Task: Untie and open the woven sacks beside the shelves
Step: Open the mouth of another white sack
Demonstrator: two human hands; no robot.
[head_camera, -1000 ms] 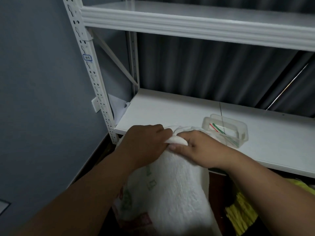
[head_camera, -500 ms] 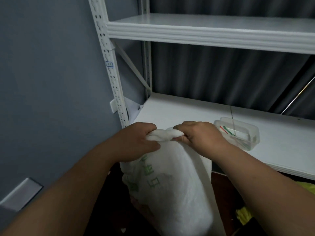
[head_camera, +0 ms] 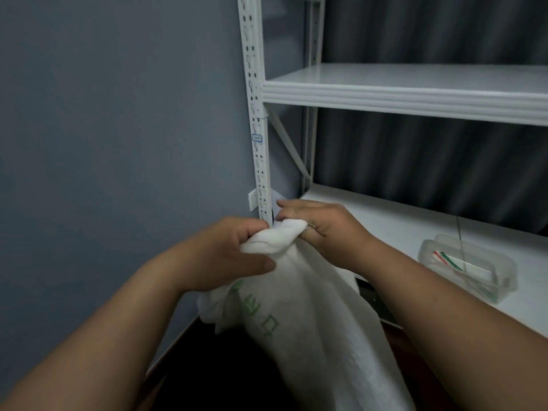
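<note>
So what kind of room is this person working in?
Probably a storeroom: white slotted-steel shelving stands against a blue-grey wall, a white woven sack with green print stands beside it, and a clear plastic container sits on the lower shelf.

Green print on sack (head_camera: 296, 336) (illegible)

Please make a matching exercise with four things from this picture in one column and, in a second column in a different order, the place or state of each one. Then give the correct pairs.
Things
1. white woven sack with green print
2. clear plastic container
3. left hand
4. white perforated shelf post

Places or states
A. stands against the blue-grey wall
B. on the lower shelf, at the right
C. knotted top held by both hands
D. grips the knot from the left

Pairs: 1-C, 2-B, 3-D, 4-A
</note>
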